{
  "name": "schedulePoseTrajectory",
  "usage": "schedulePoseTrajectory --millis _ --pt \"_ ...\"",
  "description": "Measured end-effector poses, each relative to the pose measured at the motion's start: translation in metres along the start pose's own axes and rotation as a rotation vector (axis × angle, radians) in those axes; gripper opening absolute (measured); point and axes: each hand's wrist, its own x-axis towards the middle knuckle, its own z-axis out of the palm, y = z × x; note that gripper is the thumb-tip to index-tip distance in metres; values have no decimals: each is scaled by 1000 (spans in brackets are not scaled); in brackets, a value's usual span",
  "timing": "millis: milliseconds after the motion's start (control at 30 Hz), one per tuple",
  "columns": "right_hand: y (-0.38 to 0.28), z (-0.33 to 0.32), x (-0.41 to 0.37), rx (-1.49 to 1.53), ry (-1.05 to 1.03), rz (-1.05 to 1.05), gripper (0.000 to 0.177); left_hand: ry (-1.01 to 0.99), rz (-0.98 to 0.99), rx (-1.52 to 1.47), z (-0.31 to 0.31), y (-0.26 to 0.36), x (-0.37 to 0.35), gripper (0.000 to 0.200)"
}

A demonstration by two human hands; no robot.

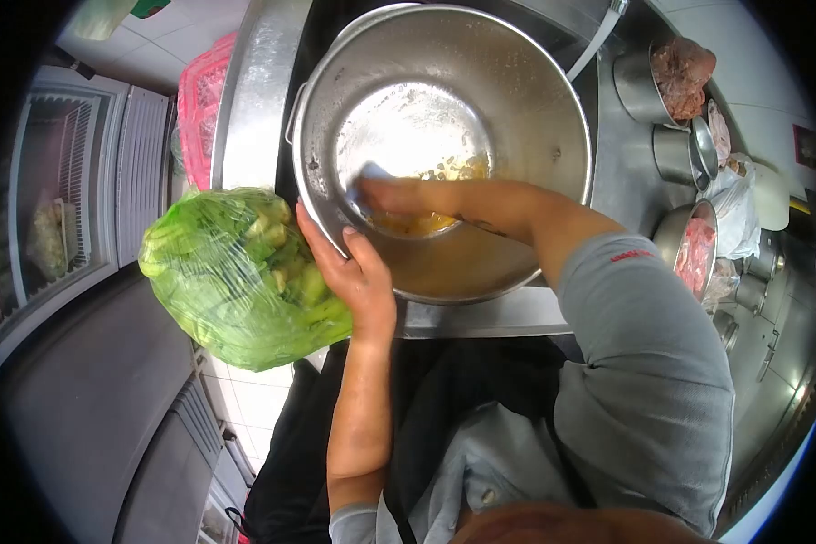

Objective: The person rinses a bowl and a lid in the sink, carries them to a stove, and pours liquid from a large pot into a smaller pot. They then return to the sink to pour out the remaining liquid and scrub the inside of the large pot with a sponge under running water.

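Note:
A large metal pot (453, 50) rests over the steel sink, with yellowish liquid and bits (426, 222) on its bottom. Reaching inside, my right hand (392, 195) is closed on a blue cloth or sponge (368, 174) against the lower left of the pot's inside; its fingers are blurred. My left hand (352, 272) lies against the pot's near left rim from outside, fingers spread and thumb apart. Just left of that hand is a clear plastic bag of green vegetables (236, 272).
Along the steel counter (626, 172) at right stand a pot of meat (646, 86), a smaller pot (673, 154), a bowl of pink meat (694, 249) and plastic bags (734, 208). A pink crate (204, 109) and a glass-door fridge (54, 181) are at left.

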Motion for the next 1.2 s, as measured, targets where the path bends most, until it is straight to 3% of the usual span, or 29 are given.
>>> schedulePoseTrajectory --millis 33,100,133,267,300,333,367,433,467,567,600,633,667,700,733,767,800,833,900,933,967,1033,1067,1133,1167,1200 --pt "-2 28 -6 -273 72 -285 35 -3 3 32 -1 3 1 57" --pt "-23 -66 -31 -246 78 -401 36 8 12 27 -1 2 1 57" --pt "3 -36 -5 352 89 -84 40 11 12 25 0 1 1 57" --pt "75 -71 9 -273 169 337 37 15 -23 -29 -1 -4 -2 58" --pt "87 -57 -7 -267 427 521 37 14 -16 -12 -1 -3 -2 58" --pt "88 -71 -32 -288 77 669 44 17 -6 -1 -1 -2 -1 58" --pt "114 -43 -56 -268 -45 803 42 13 -3 7 -1 -2 0 58" --pt "103 -20 -101 246 69 1157 42 15 -1 26 -1 -2 0 58" --pt "74 -18 -120 405 190 1202 41 25 -2 8 0 -1 0 59" --pt "61 -44 -128 526 170 1325 41 22 4 -12 0 1 0 59" --pt "77 -37 -120 -42 17 1024 31 13 5 1 -1 2 2 58" --pt "102 -31 -108 -119 176 882 25 -7 -3 18 -2 1 0 58" --pt "123 -42 -86 -118 107 764 19 -4 -16 28 -3 -1 -2 58" --pt "157 -1 -44 70 234 942 17 -4 -24 31 -2 -4 -2 58" --pt "124 -53 -15 -30 82 784 14 -3 -30 29 0 -5 -1 57" --pt "89 -86 10 189 153 755 16 0 -42 -4 2 -3 -1 58" --pt "72 -62 40 235 355 863 22 9 -53 -37 4 0 0 59" --pt "28 -94 39 295 262 661 24 21 -68 -68 4 2 0 59" --pt "-6 -57 60 292 157 615 23 5 -39 21 1 1 0 59" --pt "-29 -50 52 381 68 569 29 0 -42 20 0 5 0 58" --pt "-49 -35 43 1026 216 774 35 -6 -45 15 0 8 0 58" --pt "-77 -9 3 510 -136 450 39 -14 -1 73 -2 6 1 57" --pt "-68 42 -28 430 -60 312 39 -18 18 106 -3 6 0 56" --pt "-52 41 -93 284 -13 93 38 -4 10 2 -2 8 0 55" --pt "-51 2 -122 224 -35 23 36 -5 4 -48 -2 8 -1 54" --pt "-17 41 -138 217 -206 167 33 8 10 -75 -1 3 -2 51"
